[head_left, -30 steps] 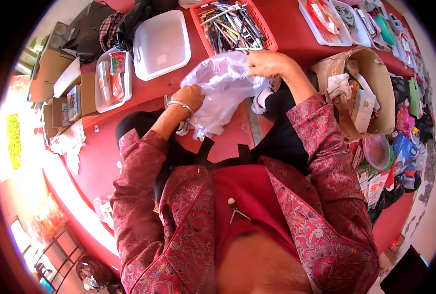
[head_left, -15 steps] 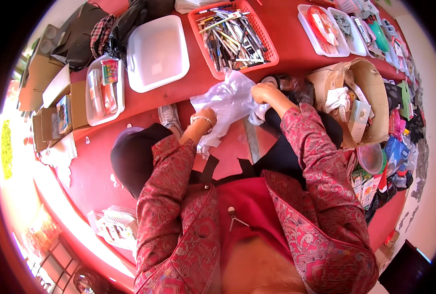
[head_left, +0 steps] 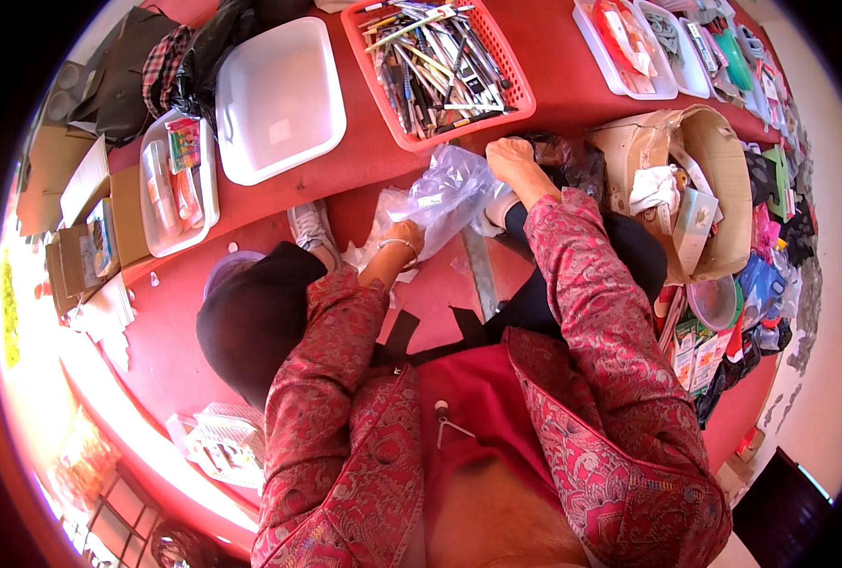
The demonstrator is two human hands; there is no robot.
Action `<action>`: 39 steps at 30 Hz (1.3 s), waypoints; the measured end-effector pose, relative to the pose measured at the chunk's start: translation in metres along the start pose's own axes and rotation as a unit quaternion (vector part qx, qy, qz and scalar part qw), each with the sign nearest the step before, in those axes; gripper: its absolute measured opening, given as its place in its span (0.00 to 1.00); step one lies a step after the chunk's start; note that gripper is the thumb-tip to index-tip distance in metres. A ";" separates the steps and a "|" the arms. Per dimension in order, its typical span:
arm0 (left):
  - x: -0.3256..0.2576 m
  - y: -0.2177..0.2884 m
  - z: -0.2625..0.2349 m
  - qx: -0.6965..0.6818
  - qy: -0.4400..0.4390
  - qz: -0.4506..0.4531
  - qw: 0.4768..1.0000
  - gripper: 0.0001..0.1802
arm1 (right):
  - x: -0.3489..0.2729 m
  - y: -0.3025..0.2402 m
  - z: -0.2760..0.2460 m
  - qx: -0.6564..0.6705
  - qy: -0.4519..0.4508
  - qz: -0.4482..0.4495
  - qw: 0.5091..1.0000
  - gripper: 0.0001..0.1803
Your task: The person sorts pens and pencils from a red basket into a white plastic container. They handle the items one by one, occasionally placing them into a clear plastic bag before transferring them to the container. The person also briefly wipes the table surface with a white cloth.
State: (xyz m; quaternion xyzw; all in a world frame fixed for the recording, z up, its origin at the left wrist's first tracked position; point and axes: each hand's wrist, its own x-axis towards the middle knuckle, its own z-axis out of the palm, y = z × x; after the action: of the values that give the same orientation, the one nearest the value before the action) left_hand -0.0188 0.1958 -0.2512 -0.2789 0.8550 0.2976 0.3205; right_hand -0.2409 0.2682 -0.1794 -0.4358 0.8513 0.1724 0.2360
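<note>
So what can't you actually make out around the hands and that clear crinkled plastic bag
Head view only:
- Contents of the clear crinkled plastic bag: folds and glare hide them.
- Left hand fingers: buried in the plastic.
- Right hand fingertips: curled under, hidden by the knuckles.
- Single tools in the red plastic basket: too small and overlapping.
- Brown cardboard box contents: jumbled and bent by the fisheye rim.

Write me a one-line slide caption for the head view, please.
Both hands, left hand and right hand, grip a clear plastic bag beside a red basket of pens.
</note>
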 end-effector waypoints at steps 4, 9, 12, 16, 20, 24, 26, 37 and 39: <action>0.015 -0.002 0.009 -0.047 0.038 -0.056 0.997 0.25 | 0.009 0.002 -0.001 -0.024 -0.068 -0.040 0.997 0.12; 0.004 0.017 0.011 -0.031 -0.224 -0.007 0.974 0.26 | 0.023 0.023 0.007 0.005 -0.136 0.079 0.987 0.14; -0.008 0.027 -0.007 -0.097 -0.343 -0.062 0.932 0.26 | 0.028 0.022 0.012 -0.057 -0.203 0.001 0.978 0.17; 0.005 0.006 0.006 0.113 -0.191 0.140 0.965 0.24 | 0.015 -0.004 -0.010 0.028 -0.203 0.001 0.979 0.14; 0.021 0.005 0.022 -0.021 0.031 -0.045 0.998 0.22 | 0.030 0.008 0.007 0.057 -0.051 0.004 0.997 0.14; 0.009 0.015 0.022 -0.014 -0.015 -0.046 0.999 0.24 | 0.029 0.011 0.014 0.036 -0.081 0.023 0.996 0.15; 0.011 0.014 0.028 -0.019 -0.036 -0.036 0.999 0.25 | 0.032 0.013 0.021 0.042 -0.085 0.035 0.995 0.16; -0.002 0.018 0.012 -0.151 -0.051 -0.045 0.986 0.42 | 0.030 0.016 0.034 0.086 -0.051 0.032 0.995 0.14; 0.012 0.028 0.010 -0.068 -0.092 -0.025 0.993 0.45 | 0.054 0.048 0.077 0.134 -0.073 0.049 0.987 0.17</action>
State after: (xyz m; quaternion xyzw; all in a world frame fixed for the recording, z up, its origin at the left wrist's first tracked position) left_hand -0.0414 0.2175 -0.2564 -0.2925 0.7927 0.3712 0.3851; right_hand -0.2881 0.2981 -0.2688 -0.3446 0.8672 0.0996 0.3453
